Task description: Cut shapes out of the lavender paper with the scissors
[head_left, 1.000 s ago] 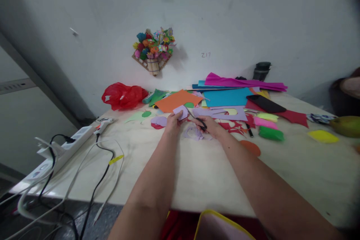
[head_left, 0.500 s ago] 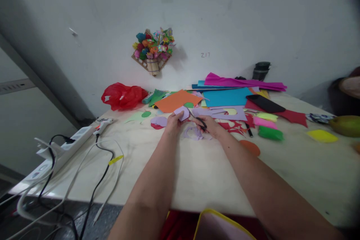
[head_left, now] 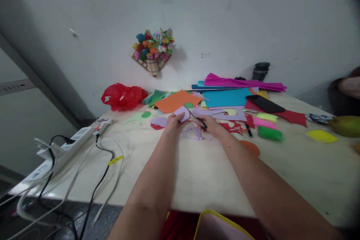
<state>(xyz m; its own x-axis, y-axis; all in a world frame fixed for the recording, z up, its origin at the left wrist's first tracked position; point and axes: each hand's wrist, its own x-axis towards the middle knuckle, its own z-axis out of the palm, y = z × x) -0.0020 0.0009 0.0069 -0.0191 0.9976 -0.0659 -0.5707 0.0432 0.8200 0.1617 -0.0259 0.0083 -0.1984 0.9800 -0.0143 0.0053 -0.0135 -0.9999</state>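
Between the thumb and fingers of my left hand (head_left: 174, 121) is a piece of lilac paper (head_left: 183, 113), held just above the table. My right hand (head_left: 211, 124) grips dark-handled scissors (head_left: 200, 120), whose blades point up and left beside the paper's right edge. Whether the blades touch the paper is hard to make out. Curled lilac scraps (head_left: 194, 133) lie on the table below my hands. To the left of my left hand are lilac cut shapes (head_left: 159, 121) over a red one. A lilac sheet with a cut-out (head_left: 237, 113) lies beyond my right hand.
Orange paper (head_left: 178, 101), blue sheets (head_left: 225, 97) and a black phone (head_left: 266, 103) lie toward the wall. Red scraps (head_left: 232, 126) and a green packet (head_left: 270, 134) are to the right. A red plastic bag (head_left: 123, 96) and a power strip (head_left: 67, 149) with cables occupy the left.
Little differs. The lilac paper in my left hand has tilted very slightly, and both hands stay in nearly the same place.
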